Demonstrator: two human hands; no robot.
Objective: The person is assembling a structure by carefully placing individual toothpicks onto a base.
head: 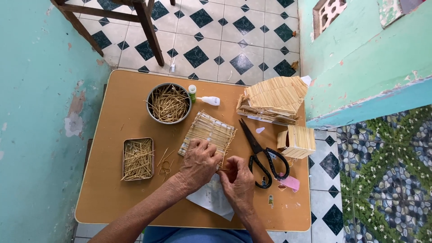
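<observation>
1. My right hand (238,182), nearest me: fingers curled in, tips pinched on what looks like a single stick; the stick itself is too thin to make out

2. My left hand (199,163): half closed, fingers pressing down on the near edge of the panel, holding it flat

3. White paper (211,198) under both hands, on the bench (112,198)

4. Panel (209,131): a flat mat of sticks laid side by side, lying mid-bench just beyond my hands. I judge it light, stiff along the sticks, weak across them, ends ragged and brittle. Best held flat by its edges, or pressed from above, never bent or lifted by one corner

5. Loose sticks (165,163), left of my left hand; very light, likely to roll and snap

6. Tin (138,159), rectangular, full of cut sticks, further left

7. Scissors (261,155), black handles, blades shut, just right of the panel

8. Pink scrap (290,182), by the scissor handles

9. Small stick box (297,141), at the right edge

10. Round bowl (169,103) of sticks, beyond the panel

11. Glue bottle (209,100), lying on its side, beside a green-capped tube (192,92)

12. Stick roof piece (274,99), far right corner; hollow, fragile by my guess
</observation>
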